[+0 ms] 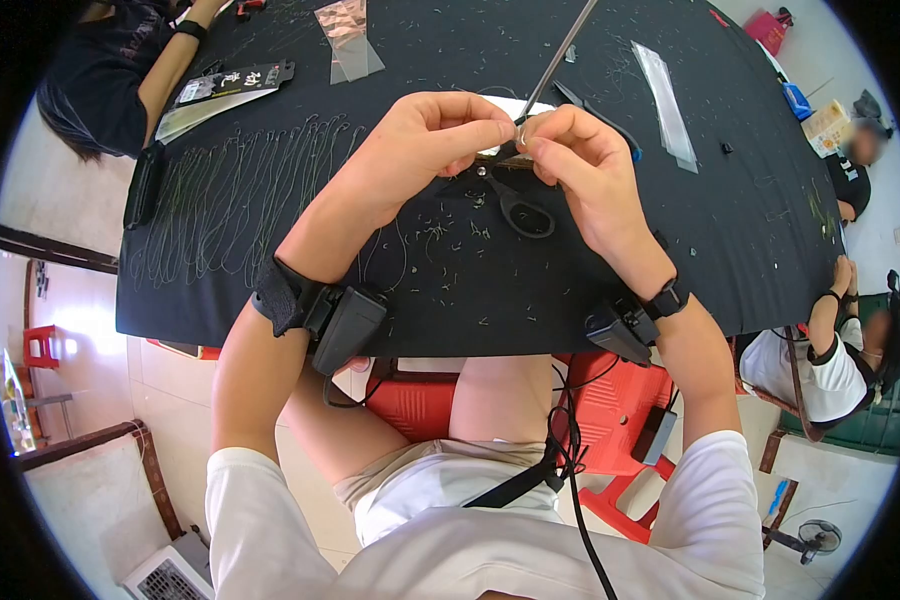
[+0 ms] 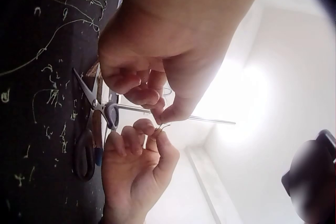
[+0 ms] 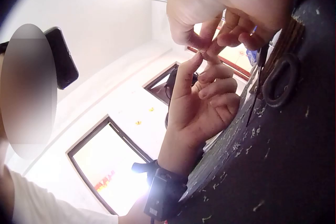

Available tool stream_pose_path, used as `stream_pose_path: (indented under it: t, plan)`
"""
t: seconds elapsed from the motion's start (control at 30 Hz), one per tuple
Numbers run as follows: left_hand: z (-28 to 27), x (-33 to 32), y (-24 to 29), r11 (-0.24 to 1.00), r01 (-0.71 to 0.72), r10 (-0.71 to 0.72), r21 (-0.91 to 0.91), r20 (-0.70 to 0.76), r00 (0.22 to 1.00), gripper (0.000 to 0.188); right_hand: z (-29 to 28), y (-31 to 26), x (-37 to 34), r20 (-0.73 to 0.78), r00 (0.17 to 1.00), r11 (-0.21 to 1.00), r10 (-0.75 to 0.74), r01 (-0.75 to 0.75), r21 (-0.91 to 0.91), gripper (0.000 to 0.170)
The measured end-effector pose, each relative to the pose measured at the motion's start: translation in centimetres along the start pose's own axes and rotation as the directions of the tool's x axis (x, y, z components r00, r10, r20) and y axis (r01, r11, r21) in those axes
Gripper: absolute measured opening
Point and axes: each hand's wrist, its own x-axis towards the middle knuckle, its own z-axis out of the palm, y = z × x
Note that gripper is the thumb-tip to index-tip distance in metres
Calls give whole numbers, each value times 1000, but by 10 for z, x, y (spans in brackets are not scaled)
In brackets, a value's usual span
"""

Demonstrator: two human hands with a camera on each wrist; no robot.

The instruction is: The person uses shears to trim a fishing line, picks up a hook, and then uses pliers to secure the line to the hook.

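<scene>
Both hands meet above the black table, fingertips almost together. My left hand (image 1: 435, 140) pinches a short piece of thin line between thumb and forefinger. From the other side my right hand (image 1: 590, 170) pinches the same thin line (image 2: 165, 127), its pale curved ends showing between the fingertips in the left wrist view. The line is too small to make out further. A slim metal rod (image 1: 560, 58) rises slanting just behind the fingertips. Below the hands lie black-handled scissors (image 1: 526, 216), their blades partly hidden under the left hand.
Long loops of thin line (image 1: 240, 200) lie in a row at left, beside a black package (image 1: 235, 82). Pale clippings dot the black cloth (image 1: 450, 300). Clear plastic sleeves (image 1: 665, 105) lie at right. Other people sit around the table.
</scene>
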Motion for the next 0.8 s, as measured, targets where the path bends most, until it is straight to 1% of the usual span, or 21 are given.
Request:
stream_pose_path:
  t: [0.07,0.13,0.17,0.23,0.47,0.8]
  plan:
    - [0,0,0,1000,-7,7,8,-3,1000,20,0,1,0,9,1000,1000,4,-4,16,6]
    - [0,0,0,1000,-2,2,6,-13,1000,19,0,1,0,49,999,1000,-15,16,-24,7]
    - [0,0,0,1000,-2,2,6,-14,1000,19,0,1,0,49,999,1000,-15,16,-24,7]
    - [0,0,0,1000,-4,4,7,-13,1000,19,-1,2,0,46,998,999,31,-30,-34,7]
    - [0,0,2,1000,3,-3,8,1,1000,19,-4,2,2,36,999,999,20,-18,-47,9]
    - [2,-1,2,1000,-7,7,-8,37,999,17,-2,0,1,47,995,996,87,-85,-36,10]
